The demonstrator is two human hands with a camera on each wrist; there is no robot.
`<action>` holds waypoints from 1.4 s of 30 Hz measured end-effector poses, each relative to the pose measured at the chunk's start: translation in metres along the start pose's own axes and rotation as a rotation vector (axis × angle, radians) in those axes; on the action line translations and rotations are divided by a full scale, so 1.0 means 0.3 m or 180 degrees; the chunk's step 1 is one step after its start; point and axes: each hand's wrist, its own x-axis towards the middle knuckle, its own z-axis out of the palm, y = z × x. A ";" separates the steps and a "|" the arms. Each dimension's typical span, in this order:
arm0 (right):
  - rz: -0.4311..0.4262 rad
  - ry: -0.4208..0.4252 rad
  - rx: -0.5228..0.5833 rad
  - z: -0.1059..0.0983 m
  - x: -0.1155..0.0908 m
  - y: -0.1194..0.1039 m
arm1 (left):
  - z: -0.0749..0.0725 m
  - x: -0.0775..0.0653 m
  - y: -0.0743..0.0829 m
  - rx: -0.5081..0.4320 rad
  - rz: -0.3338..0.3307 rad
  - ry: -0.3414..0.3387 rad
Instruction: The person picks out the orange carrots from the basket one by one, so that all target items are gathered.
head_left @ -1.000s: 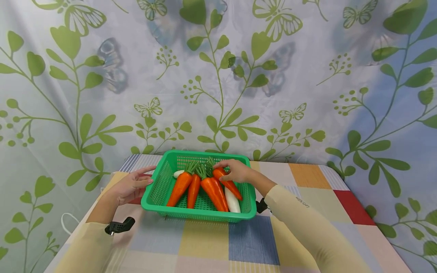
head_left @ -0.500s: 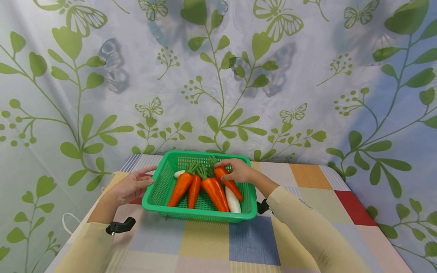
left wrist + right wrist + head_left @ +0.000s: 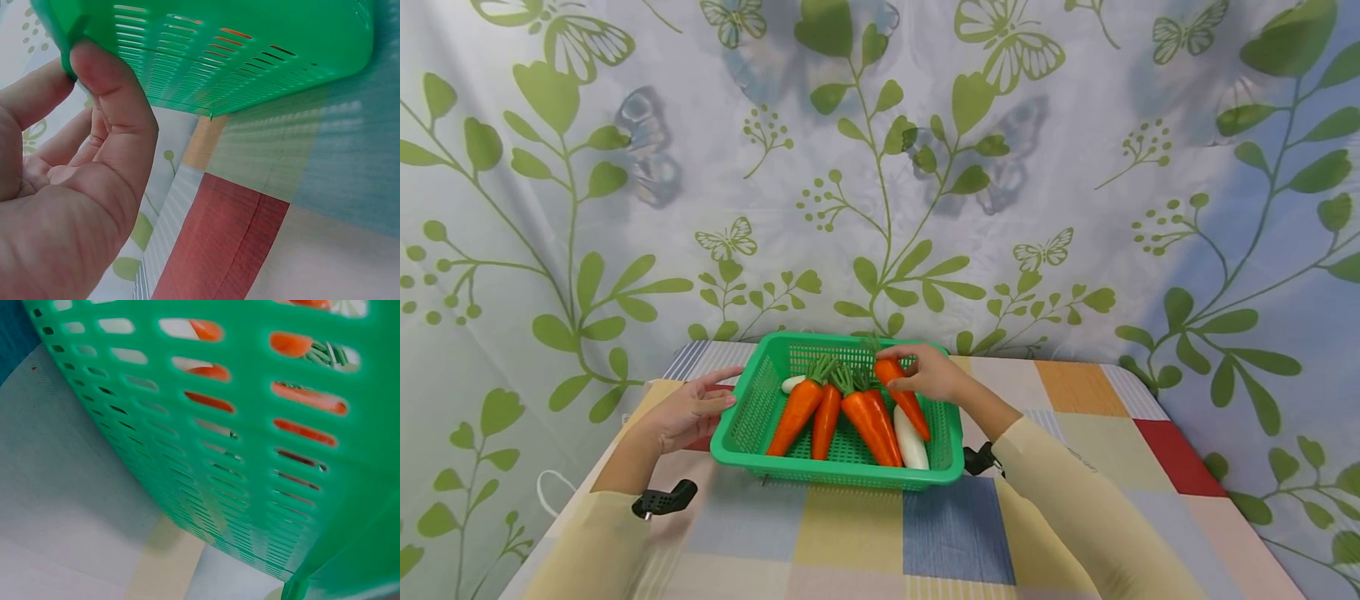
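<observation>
A green plastic basket holds several orange carrots with green tops, a white radish-like vegetable and a smaller white piece. My right hand reaches over the basket's right side and grips a carrot near its leafy top. This carrot slants over the white vegetable, tip toward me. At the left rim is my left hand, pinching the edge with thumb and forefinger. In the right wrist view the basket wall hides my right hand; orange shows through its slots.
The basket stands on a table with a patchwork checked cloth. Behind hangs a pale curtain printed with green leaves and butterflies. A white cord loops beside the table's left edge. Each wrist wears a black camera mount.
My right hand has risen slightly and shifted right with the carrot, whose leafy top has come up away from the other carrot tops. My left hand stays at the rim.
</observation>
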 end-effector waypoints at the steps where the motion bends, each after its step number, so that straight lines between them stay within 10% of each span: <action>1: -0.0002 0.0031 0.0000 -0.002 -0.004 -0.001 | 0.001 0.000 0.000 0.0007 0.0008 -0.0003; 42: -0.0292 0.0959 0.0963 -0.079 -0.145 -0.044 | 0.013 -0.021 0.012 0.0076 0.0003 0.0052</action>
